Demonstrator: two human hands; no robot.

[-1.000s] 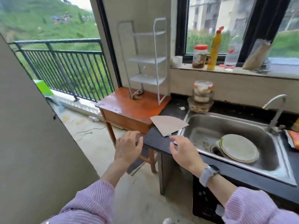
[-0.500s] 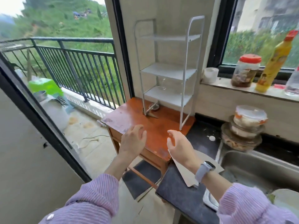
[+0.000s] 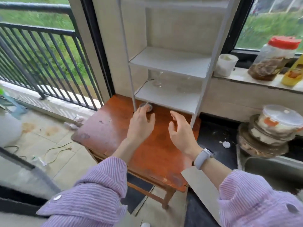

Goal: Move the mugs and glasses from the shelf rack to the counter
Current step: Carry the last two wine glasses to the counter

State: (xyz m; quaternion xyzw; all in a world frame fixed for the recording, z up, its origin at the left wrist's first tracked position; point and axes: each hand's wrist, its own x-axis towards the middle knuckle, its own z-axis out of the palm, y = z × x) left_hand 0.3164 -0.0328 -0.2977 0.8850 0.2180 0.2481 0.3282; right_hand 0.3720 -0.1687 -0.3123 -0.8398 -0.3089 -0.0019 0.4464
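Rack (image 3: 170, 63) stands on table (image 3: 114, 128), left of counter (image 3: 213, 145).

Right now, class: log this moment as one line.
stage: reaching | left hand: empty | right hand: empty | glass: on shelf rack

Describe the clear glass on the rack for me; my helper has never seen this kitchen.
Find the white shelf rack standing on the orange-brown wooden table by the window. On its lowest shelf, at the back left corner, stands the clear glass. It is see-through and upright, unlike the opaque white cup on the windowsill outside the rack.
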